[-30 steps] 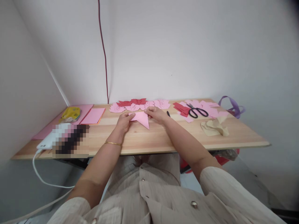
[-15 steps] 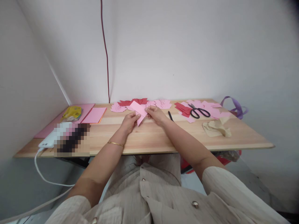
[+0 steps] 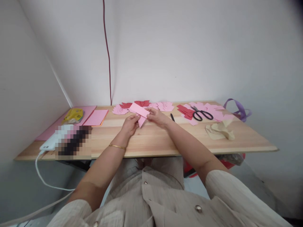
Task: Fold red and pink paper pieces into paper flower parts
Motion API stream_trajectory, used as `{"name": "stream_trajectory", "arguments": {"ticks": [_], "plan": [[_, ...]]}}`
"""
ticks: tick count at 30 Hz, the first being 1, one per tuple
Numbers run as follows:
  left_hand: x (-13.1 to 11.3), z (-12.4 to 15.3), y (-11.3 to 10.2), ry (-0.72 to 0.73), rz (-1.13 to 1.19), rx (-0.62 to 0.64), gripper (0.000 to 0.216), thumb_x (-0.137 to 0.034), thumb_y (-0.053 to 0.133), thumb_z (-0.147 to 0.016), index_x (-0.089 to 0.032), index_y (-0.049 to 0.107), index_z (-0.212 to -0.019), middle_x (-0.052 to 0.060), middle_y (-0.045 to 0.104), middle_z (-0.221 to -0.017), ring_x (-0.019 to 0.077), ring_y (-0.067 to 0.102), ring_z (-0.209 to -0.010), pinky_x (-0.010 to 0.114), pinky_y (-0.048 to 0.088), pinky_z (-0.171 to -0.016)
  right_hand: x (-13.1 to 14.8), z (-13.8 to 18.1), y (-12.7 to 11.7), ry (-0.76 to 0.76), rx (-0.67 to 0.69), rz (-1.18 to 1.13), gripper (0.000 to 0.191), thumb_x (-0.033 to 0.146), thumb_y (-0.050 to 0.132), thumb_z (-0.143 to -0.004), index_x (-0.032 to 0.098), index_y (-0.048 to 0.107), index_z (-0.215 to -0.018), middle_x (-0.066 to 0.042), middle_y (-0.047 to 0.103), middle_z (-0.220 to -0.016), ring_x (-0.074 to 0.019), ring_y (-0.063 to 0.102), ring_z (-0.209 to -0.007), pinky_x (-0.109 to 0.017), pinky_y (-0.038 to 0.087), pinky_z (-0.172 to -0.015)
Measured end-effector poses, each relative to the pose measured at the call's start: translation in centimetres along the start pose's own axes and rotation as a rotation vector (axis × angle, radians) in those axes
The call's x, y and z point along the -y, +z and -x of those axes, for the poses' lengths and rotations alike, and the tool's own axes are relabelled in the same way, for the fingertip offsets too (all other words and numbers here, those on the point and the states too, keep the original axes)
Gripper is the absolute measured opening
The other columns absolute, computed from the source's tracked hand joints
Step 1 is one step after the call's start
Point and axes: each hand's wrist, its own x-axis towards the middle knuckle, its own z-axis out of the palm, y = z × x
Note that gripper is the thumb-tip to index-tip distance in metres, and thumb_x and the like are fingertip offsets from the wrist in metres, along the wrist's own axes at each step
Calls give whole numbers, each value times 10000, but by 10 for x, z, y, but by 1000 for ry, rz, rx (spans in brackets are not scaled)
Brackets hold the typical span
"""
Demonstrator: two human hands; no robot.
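Observation:
Between my hands is a folded piece of pink paper (image 3: 140, 111), with a flat strip across the top and a pointed end hanging below. My left hand (image 3: 130, 124) pinches its lower left side between thumb and fingers. On the strip's right end, my right hand (image 3: 156, 116) closes its fingers. Behind the paper, cut pink paper pieces (image 3: 165, 106) and red paper pieces (image 3: 142, 103) lie along the wall. A black pen (image 3: 172, 117) rests just right of my right hand, partly hidden by the wrist.
Black-handled scissors (image 3: 202, 115) lie on pink and red paper scraps (image 3: 186, 111) at the right, near crumpled beige paper (image 3: 220, 130) and a purple ribbon (image 3: 239, 108). At left are pink sheets (image 3: 96, 117), a yellow packet (image 3: 74, 115) and a white power strip (image 3: 53, 138) with its cable.
The pink paper's upper strip has turned slightly and now lies flatter, its left end a little further left. My right hand's fingers have shifted slightly along its right end.

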Motion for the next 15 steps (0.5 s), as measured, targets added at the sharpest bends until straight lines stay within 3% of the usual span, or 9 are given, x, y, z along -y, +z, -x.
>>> {"name": "stream_trajectory", "arguments": {"ticks": [2, 5, 9, 12, 15], "plan": [[-1, 0, 0, 0, 72, 2, 310, -262, 834, -538, -133, 624, -725, 29, 659, -737, 138, 611, -694, 269, 516, -652, 0, 0, 5, -37, 48, 25, 565, 342, 784, -599, 230, 526, -1089, -19, 621, -987, -125, 577, -848, -248, 453, -753], [0, 0, 0, -8, 72, 24, 304, -263, 832, -542, -130, 633, -729, 21, 645, -707, 121, 596, -661, 259, 509, -649, 1, -1, 13, -80, -34, 70, 490, 368, 750, -632, 207, 539, -1044, -38, 625, -1012, -141, 581, -887, -267, 461, -796], [6, 0, 2, -28, -59, 58, 306, -254, 850, -518, -113, 623, -667, -19, 554, -547, 68, 496, -495, 213, 442, -533, 5, -2, 14, -121, -241, 179, 300, 476, 600, -755, 186, 540, -806, 5, 571, -755, -116, 523, -703, -249, 436, -688], [8, 0, 2, -21, -120, 85, 307, -249, 851, -514, -101, 632, -670, -11, 557, -533, 61, 466, -455, 217, 409, -492, 7, -1, 9, -114, -309, 262, 367, 521, 541, -791, 189, 462, -655, 34, 461, -604, -100, 432, -588, -239, 375, -601], [7, 1, 2, -16, -139, 84, 325, -249, 853, -509, -97, 640, -703, 9, 588, -572, 69, 477, -463, 230, 413, -491, 9, 1, 8, -102, -340, 306, 423, 558, 512, -799, 195, 403, -612, 35, 421, -582, -101, 406, -573, -243, 348, -580]]}}
